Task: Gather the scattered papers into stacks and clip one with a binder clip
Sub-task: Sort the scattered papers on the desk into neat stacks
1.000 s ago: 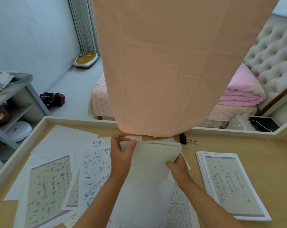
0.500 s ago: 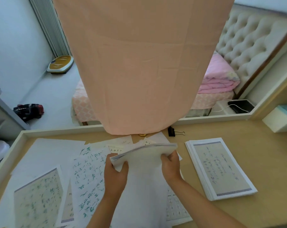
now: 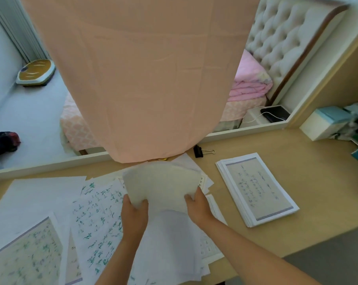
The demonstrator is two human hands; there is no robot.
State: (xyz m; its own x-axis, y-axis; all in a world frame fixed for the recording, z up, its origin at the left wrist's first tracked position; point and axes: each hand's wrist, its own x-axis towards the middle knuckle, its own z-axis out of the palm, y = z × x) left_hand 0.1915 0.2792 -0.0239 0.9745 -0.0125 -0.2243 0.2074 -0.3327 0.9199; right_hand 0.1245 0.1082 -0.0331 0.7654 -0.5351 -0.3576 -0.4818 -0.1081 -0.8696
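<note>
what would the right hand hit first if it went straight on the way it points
Besides the sheaf it grips, the right hand points toward the hanging cloth; its hem probably comes first, though depth is unclear.

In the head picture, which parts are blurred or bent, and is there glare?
Head view: the held bundle looks smeared, while the neat stack reads sharper. Head view: the headboard leans sideways, a wide-lens effect. Head view: light is soft, no glare anywhere.

A bowed white sheaf (image 3: pixel 161 182) hangs above scattered handwritten papers (image 3: pixel 96 219), with a neat stack (image 3: pixel 258 190) and black binder clip (image 3: pixel 198 151) rightward.
</note>
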